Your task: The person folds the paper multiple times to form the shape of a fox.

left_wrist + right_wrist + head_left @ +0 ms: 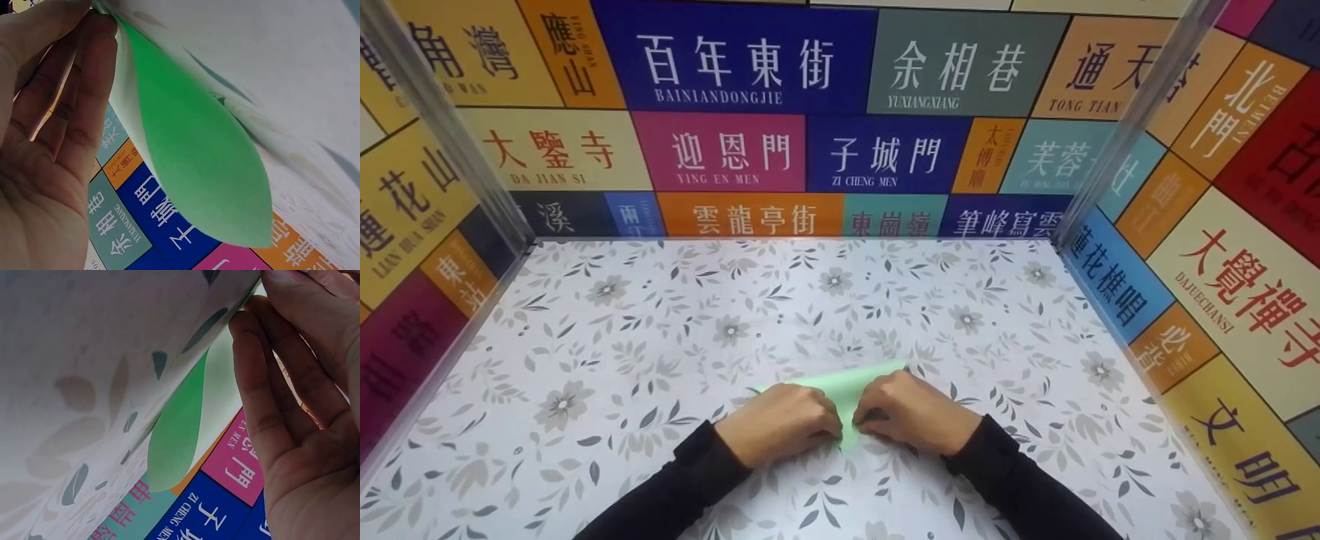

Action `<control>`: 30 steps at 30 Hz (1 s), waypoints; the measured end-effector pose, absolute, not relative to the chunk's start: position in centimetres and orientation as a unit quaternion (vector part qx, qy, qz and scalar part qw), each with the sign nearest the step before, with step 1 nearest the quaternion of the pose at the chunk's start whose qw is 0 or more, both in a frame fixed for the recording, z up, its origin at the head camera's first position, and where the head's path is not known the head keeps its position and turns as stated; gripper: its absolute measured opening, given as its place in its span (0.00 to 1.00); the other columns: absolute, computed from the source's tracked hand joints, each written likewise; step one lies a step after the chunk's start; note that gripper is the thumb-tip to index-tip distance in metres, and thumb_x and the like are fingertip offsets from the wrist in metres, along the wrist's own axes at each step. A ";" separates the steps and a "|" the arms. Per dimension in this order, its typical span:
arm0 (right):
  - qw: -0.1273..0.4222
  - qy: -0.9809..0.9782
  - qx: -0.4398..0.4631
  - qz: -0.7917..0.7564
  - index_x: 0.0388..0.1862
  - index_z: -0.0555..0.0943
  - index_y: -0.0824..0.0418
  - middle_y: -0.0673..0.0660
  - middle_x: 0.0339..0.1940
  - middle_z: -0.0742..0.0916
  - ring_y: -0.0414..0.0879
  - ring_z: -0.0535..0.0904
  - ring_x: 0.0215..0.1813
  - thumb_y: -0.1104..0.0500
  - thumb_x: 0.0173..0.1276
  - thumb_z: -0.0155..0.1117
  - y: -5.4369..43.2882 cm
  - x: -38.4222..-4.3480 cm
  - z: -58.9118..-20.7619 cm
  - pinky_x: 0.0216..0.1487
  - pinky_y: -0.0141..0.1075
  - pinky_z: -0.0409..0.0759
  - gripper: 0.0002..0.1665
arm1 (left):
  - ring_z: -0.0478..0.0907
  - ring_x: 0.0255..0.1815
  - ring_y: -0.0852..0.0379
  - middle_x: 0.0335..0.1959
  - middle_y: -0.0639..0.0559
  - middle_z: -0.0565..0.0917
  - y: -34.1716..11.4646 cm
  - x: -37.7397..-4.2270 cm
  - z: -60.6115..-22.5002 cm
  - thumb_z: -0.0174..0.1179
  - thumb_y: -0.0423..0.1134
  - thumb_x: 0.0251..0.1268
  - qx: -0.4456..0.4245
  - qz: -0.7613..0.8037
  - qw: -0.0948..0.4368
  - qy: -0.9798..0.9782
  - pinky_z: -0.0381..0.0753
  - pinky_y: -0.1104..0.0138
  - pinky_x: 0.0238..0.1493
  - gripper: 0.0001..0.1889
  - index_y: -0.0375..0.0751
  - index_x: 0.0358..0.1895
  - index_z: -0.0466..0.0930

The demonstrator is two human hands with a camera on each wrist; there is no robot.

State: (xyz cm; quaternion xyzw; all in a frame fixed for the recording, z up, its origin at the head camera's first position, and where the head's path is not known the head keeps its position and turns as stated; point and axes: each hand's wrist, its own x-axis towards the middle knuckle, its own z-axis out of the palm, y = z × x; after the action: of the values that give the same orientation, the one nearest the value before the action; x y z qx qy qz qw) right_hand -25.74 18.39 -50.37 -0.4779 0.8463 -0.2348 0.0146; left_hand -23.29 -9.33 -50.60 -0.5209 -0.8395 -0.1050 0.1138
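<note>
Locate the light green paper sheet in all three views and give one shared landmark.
Head: light green paper sheet below centre, gripped by the left hand and right hand.
Left wrist: sheet curves from upper left through the middle, toward lower right.
Right wrist: sheet around the middle, left of the fingers.
Landmark: blue rectangular wall panel with white 子城門 characters, only partly visible in both wrist views.
</note>
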 end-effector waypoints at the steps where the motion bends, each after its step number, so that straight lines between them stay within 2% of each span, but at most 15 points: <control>1: 0.014 0.847 -0.478 -0.234 0.45 0.98 0.53 0.47 0.42 0.98 0.43 0.95 0.48 0.63 0.67 0.89 18.4 -25.8 -50.4 0.58 0.38 0.93 0.10 | 0.93 0.46 0.64 0.41 0.65 0.97 -9.4 -23.3 -50.6 0.84 0.40 0.68 -0.519 -0.110 0.111 -0.840 0.93 0.71 0.54 0.05 0.58 0.39 0.98; 14: 0.001 0.848 -0.480 -0.225 0.44 0.98 0.54 0.49 0.41 0.99 0.44 0.95 0.46 0.63 0.68 0.89 18.0 -25.8 -49.9 0.56 0.36 0.94 0.08 | 0.95 0.49 0.60 0.44 0.61 0.98 -10.2 -23.8 -50.4 0.81 0.41 0.73 -0.476 -0.148 0.058 -0.865 0.96 0.63 0.58 0.03 0.58 0.43 0.99; 21: 0.009 0.850 -0.474 -0.230 0.45 0.98 0.55 0.49 0.42 0.99 0.44 0.96 0.47 0.63 0.68 0.89 18.1 -25.8 -49.8 0.57 0.37 0.95 0.08 | 0.95 0.45 0.55 0.42 0.57 0.97 -10.3 -23.6 -50.3 0.82 0.39 0.71 -0.441 -0.163 0.063 -0.881 0.97 0.61 0.52 0.03 0.53 0.42 1.00; 30: -0.008 0.854 -0.450 -0.260 0.47 0.98 0.57 0.52 0.43 0.99 0.45 0.96 0.47 0.64 0.71 0.86 18.4 -25.8 -50.2 0.57 0.38 0.96 0.07 | 0.93 0.45 0.55 0.41 0.57 0.98 -10.2 -23.7 -50.9 0.83 0.36 0.68 -0.435 -0.191 0.056 -0.878 0.96 0.62 0.55 0.05 0.52 0.43 1.01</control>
State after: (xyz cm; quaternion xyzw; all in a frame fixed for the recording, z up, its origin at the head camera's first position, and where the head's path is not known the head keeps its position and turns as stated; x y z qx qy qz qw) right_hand -25.78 18.45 -50.22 -0.4505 0.8541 -0.2599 -0.0076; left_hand -23.69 -10.24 -50.93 -0.4350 -0.8782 -0.1907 0.0564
